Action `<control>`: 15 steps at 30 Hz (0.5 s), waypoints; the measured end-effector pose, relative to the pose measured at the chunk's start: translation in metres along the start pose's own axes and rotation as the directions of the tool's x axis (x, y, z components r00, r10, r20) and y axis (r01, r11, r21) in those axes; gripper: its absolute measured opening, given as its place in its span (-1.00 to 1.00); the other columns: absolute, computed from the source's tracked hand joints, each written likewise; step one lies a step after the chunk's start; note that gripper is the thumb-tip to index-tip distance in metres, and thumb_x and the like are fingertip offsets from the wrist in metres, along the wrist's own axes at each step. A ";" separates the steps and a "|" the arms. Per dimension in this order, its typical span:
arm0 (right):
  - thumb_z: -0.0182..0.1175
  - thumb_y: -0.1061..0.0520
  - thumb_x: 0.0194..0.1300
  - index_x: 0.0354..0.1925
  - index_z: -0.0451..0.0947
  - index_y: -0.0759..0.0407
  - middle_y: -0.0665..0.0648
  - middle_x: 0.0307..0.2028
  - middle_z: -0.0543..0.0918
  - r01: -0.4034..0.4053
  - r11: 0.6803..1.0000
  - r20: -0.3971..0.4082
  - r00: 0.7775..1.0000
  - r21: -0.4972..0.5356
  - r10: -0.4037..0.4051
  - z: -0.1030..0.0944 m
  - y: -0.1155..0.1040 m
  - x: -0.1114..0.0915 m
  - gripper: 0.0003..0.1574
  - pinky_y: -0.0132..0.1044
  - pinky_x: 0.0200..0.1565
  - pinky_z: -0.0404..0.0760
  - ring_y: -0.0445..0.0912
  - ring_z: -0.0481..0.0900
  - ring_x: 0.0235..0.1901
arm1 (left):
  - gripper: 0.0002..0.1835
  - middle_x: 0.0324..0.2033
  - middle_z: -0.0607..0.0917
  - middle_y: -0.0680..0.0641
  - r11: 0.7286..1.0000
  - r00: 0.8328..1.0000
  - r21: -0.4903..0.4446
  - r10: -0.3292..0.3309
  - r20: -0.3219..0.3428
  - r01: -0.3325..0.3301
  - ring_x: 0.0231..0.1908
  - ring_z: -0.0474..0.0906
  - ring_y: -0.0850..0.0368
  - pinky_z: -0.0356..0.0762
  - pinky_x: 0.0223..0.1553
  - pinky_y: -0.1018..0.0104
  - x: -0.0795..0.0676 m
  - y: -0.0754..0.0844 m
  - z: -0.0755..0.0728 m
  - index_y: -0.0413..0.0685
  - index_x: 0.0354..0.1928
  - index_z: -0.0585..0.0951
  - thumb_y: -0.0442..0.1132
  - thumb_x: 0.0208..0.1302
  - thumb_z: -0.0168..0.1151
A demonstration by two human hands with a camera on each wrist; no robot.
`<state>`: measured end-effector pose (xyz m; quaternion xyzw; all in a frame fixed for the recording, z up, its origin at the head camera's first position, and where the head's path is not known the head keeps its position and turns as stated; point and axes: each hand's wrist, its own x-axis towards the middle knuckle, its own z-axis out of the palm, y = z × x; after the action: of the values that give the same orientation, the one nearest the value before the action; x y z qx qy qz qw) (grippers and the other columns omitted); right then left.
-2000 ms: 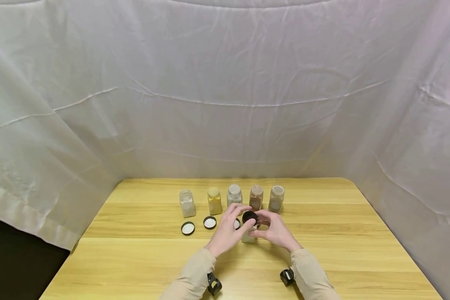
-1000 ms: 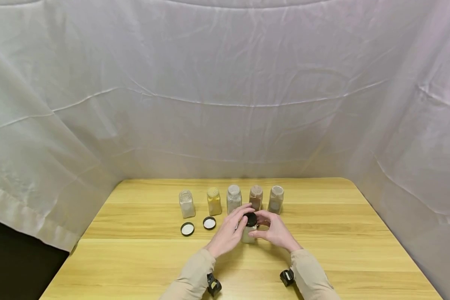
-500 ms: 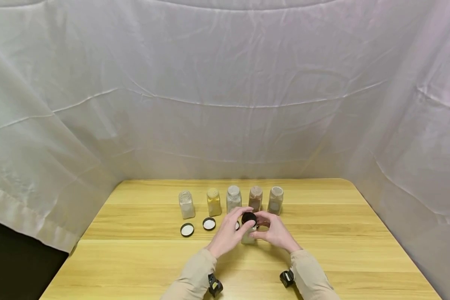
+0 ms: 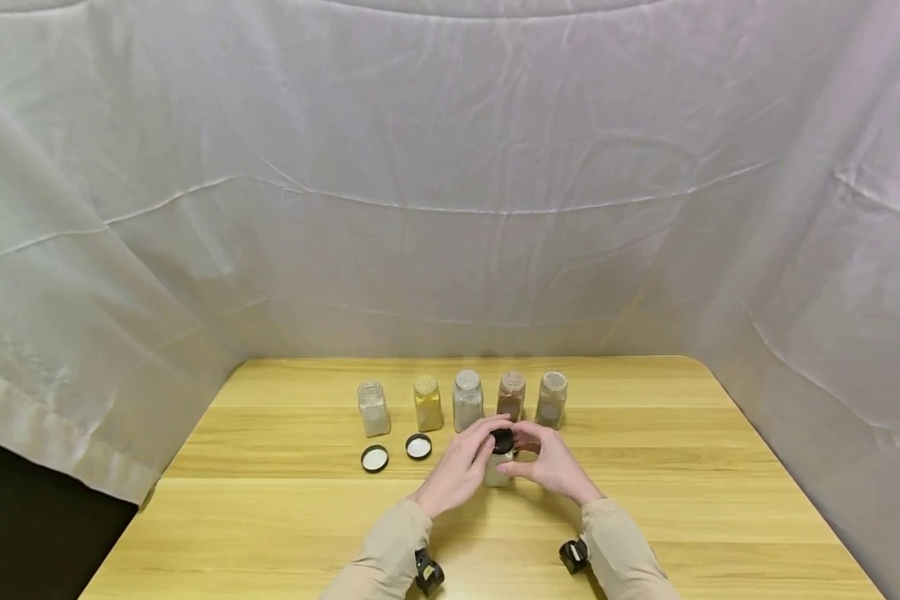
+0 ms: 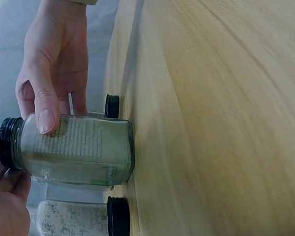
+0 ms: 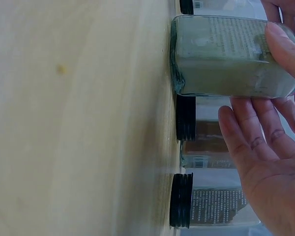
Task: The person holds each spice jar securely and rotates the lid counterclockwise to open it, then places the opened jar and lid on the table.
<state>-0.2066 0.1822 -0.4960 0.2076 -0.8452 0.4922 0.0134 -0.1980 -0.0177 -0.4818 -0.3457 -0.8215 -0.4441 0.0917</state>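
A square glass spice jar (image 5: 83, 147) of pale greenish powder stands upright near the table's middle, a printed label on its side. Its black lid (image 4: 502, 440) sits on the neck. My left hand (image 4: 461, 467) curves round the lid from the left, its thumb at the lid's side. From the right, my right hand (image 4: 553, 462) grips the jar's body, with the thumb (image 6: 286, 49) pressed on the glass near the neck and the fingers behind. In the left wrist view the left palm shows only at the lower left edge.
Behind the hands stand several lidless spice jars in a row, among them a white one (image 4: 375, 412), a yellow one (image 4: 428, 407) and a grey one (image 4: 551, 404). Black lids with white liners (image 4: 375, 458) lie before them on the wooden table (image 4: 285, 525).
My left fingers and thumb have turned back and forth on the lid; the thumb has shifted from its near side to its left side. The right hand keeps its grip on the jar.
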 end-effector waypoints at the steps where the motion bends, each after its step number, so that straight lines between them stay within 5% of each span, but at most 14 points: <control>1: 0.55 0.12 0.07 0.13 0.55 0.36 0.30 -0.03 0.72 0.000 1.000 0.000 1.000 -0.002 0.000 0.000 0.000 0.000 -0.30 0.11 0.07 0.70 0.10 0.72 -0.08 | -0.62 0.30 0.57 -0.17 1.000 1.000 -0.002 0.001 0.001 -0.001 0.32 0.51 -0.01 0.49 0.39 0.08 0.000 0.000 0.000 -0.08 0.32 0.48 -0.35 0.58 -0.10; 15: 0.54 0.11 0.08 0.11 0.57 0.30 0.27 -0.03 0.73 0.015 1.000 0.002 1.000 -0.025 -0.015 0.001 0.002 -0.001 -0.34 0.12 0.03 0.72 -0.03 0.72 -0.11 | -0.58 0.20 0.61 -0.04 0.996 0.992 0.008 -0.090 -0.089 0.091 0.27 0.52 0.04 0.52 0.32 0.01 -0.001 0.003 0.000 -0.01 0.29 0.52 0.00 0.53 0.07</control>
<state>-0.2067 0.1830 -0.4985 0.2142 -0.8498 0.4812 0.0191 -0.1950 -0.0174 -0.4806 -0.2875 -0.8341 -0.4578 0.1100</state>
